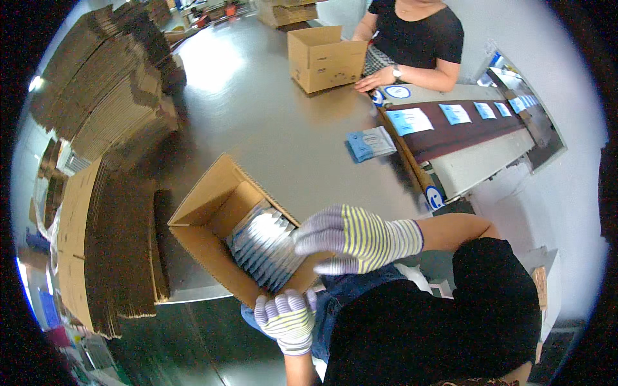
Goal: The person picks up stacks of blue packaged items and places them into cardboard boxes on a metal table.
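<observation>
An open cardboard box (212, 254) sits tilted at the table's near edge, with a row of silvery-blue flat packets (262, 241) standing on edge inside. My left hand (286, 320), in a striped glove with grey fingers, grips the box's near rim with its fingers curled over it. My right hand (360, 239), gloved alike, hovers at the box's right side, close to the packets. Its fingers are stretched out with the thumb apart, and I see nothing held in it. The fingertips are slightly blurred.
A metal table (277, 141) spreads ahead, with blue-and-white packets (371, 143) lying near its right edge. Beyond them a conveyor belt (450, 138) carries several packets. Stacks of flattened cardboard (122, 244) line the left. A co-worker (418, 38) stands at another open box (328, 61).
</observation>
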### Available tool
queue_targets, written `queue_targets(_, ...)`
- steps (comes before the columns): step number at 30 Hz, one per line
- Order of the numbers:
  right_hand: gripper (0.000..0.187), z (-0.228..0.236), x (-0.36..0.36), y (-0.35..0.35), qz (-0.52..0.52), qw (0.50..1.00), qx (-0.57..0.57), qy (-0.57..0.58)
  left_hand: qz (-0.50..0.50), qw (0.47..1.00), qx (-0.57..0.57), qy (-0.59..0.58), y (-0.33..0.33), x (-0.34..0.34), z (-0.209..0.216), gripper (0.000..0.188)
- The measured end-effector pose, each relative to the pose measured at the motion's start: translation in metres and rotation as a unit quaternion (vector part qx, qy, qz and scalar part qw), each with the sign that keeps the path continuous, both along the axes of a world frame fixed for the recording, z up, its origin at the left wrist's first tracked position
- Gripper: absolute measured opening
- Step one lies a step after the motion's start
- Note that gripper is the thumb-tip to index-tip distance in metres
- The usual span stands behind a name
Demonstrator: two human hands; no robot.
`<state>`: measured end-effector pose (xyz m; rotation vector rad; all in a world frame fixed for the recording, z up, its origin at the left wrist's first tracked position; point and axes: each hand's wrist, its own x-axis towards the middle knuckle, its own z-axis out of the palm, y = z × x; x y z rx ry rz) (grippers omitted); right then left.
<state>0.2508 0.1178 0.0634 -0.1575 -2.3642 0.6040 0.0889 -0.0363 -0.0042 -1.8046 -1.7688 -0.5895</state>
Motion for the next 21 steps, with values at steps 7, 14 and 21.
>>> queue_targets(7,0.043,-0.038,0.050,0.059,-0.150,0.983,0.046,-0.092,0.021,1.000,0.002,-0.006,0.002,0.002,0.000,0.026)
queue_targets(14,0.040,-0.065,0.113,0.159,-0.313,0.896,0.058,-0.310,0.020,1.000,-0.012,-0.002,-0.001,0.003,-0.003,0.024)
queue_targets(21,0.034,-0.074,0.168,0.244,-0.404,0.845,0.005,-0.349,0.026,0.999,-0.024,-0.001,0.004,-0.001,0.000,0.023)
